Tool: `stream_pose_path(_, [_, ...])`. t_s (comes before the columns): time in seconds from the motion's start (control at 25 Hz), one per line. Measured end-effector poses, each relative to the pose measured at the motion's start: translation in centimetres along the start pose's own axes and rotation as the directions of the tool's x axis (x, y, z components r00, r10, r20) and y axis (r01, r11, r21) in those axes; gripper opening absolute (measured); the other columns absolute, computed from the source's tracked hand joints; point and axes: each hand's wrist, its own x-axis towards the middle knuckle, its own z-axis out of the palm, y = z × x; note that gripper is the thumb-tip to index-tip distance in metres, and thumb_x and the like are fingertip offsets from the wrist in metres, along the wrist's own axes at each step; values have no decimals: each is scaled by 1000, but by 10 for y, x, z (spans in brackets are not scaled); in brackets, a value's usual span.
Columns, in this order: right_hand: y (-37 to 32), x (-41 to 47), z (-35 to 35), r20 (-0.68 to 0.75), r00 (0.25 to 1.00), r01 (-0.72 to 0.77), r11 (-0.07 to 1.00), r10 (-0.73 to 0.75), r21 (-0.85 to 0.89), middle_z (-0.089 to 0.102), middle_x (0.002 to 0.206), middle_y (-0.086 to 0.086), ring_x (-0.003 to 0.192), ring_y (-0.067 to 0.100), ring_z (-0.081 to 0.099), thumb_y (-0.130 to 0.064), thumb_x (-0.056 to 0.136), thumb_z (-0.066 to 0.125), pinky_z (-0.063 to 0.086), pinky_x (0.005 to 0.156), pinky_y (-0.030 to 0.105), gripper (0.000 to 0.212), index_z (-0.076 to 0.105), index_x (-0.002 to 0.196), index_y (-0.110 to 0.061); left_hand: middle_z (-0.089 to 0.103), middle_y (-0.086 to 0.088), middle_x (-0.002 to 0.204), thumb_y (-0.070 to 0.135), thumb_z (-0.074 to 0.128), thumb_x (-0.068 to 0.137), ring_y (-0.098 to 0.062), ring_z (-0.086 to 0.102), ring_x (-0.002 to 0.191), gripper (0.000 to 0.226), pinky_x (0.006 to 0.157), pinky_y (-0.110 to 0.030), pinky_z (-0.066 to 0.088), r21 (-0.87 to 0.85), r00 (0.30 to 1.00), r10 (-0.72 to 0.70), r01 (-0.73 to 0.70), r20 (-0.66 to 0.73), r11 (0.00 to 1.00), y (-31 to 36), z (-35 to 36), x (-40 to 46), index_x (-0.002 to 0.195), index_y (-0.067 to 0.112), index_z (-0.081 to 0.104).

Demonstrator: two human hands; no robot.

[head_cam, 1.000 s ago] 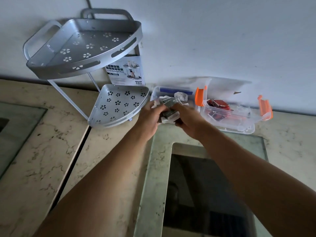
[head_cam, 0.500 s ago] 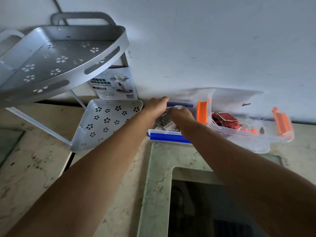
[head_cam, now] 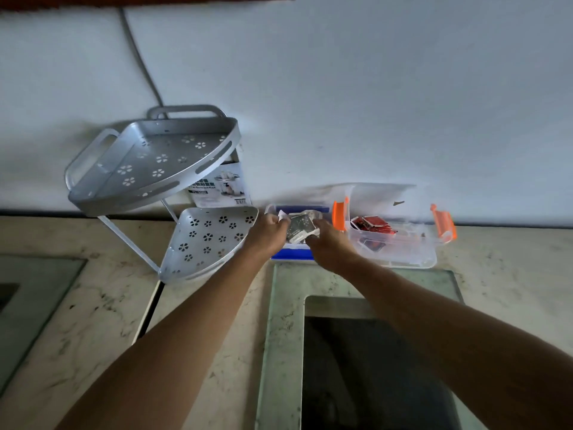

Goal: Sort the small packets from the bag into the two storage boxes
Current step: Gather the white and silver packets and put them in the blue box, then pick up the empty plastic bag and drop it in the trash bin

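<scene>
Two clear storage boxes stand against the wall. The left box (head_cam: 291, 255) has blue clips; the right box (head_cam: 412, 259) has orange clips and holds red packets (head_cam: 373, 225). Above the blue-clipped box, my left hand (head_cam: 267, 234) and my right hand (head_cam: 331, 243) both grip a crumpled clear bag (head_cam: 299, 226) with dark grey packets inside. The left hand pinches its left edge and the right hand holds its lower right side. My hands hide most of the blue-clipped box.
A grey two-tier corner rack (head_cam: 161, 169) with flower-shaped holes stands to the left, a printed carton (head_cam: 221, 187) behind it. The marble counter (head_cam: 93, 305) has a dark rectangular opening (head_cam: 372, 367) below my arms and a glass panel (head_cam: 31, 305) at far left.
The camera has tilted up, showing more wall. Both hands stayed on the bag over the blue-clipped box, lifting it a little into view.
</scene>
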Motion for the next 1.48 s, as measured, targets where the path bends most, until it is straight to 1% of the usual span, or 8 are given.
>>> stream_pose_path(0.08, [2, -45, -21, 45, 997, 61, 994, -57, -94, 48, 149, 19, 130, 35, 50, -23, 98, 49, 42, 102, 38, 52, 41, 148, -11, 64, -14, 107, 32, 48, 100, -30, 63, 98, 23, 82, -37, 48, 78, 999, 46, -46, 6, 996, 0, -4, -41, 94, 14, 62])
stream_pose_path(0.16, [10, -88, -42, 56, 996, 81, 982, -73, -173, 43, 152, 21, 137, 36, 44, -29, 100, 52, 37, 107, 37, 54, 40, 149, -10, 64, -15, 118, 33, 50, 97, -31, 62, 104, 35, 75, -32, 42, 206, 996, 87, -91, 26, 974, -8, -2, -79, 118, 8, 62])
stream_pose_path(0.32, [35, -164, -70, 76, 997, 36, 969, -18, -244, 36, 158, 17, 142, 32, 38, -40, 99, 53, 33, 112, 39, 62, 37, 151, -10, 52, -18, 140, 46, 45, 95, -32, 57, 120, 62, 97, -42, 49, 466, 985, 66, -134, 159, 874, -29, 8, -155, 145, 10, 43])
stream_pose_path(0.48, [43, -218, -95, 76, 996, 62, 936, -38, -346, 35, 159, 14, 143, 32, 37, -54, 97, 47, 34, 115, 45, 69, 35, 152, -13, 53, -18, 137, 54, 42, 94, -33, 55, 119, 62, 96, -45, 48, 621, 976, 143, -214, 163, 754, -5, -5, -203, 141, 13, 44])
stream_pose_path(0.72, [-3, -248, -156, -37, 979, 165, 887, -201, -432, 38, 159, 8, 144, 29, 38, -60, 97, 42, 34, 115, 48, 68, 36, 151, -19, 60, -16, 127, 60, 42, 91, -36, 57, 118, 58, 94, -47, 49, 634, 944, 323, -289, 65, 718, 77, -44, -234, 125, 16, 54])
stream_pose_path(0.88, [-16, -259, -182, -52, 969, 183, 845, -242, -503, 36, 160, 8, 144, 28, 38, -64, 96, 38, 31, 116, 49, 73, 33, 153, -19, 49, -16, 145, 58, 42, 94, -36, 47, 133, 66, 105, -46, 42, 659, 936, 349, -296, 54, 691, 106, -55, -250, 147, 17, 41])
stream_pose_path(1.08, [-24, -271, -195, -89, 957, 200, 848, -278, -491, 35, 160, 9, 143, 28, 39, -61, 98, 39, 32, 115, 51, 70, 33, 153, -18, 44, -15, 150, 58, 40, 97, -34, 42, 138, 67, 109, -48, 38, 656, 922, 385, -316, 42, 685, 117, -58, -260, 151, 18, 35])
stream_pose_path(1.48, [86, -306, -178, -137, 987, 27, 920, -87, -391, 39, 157, 14, 144, 32, 37, -61, 95, 43, 33, 115, 48, 73, 36, 152, -16, 55, -20, 137, 52, 46, 97, -38, 54, 125, 58, 102, -44, 45, 607, 892, 374, -448, 254, 656, 85, 40, -273, 136, 9, 50])
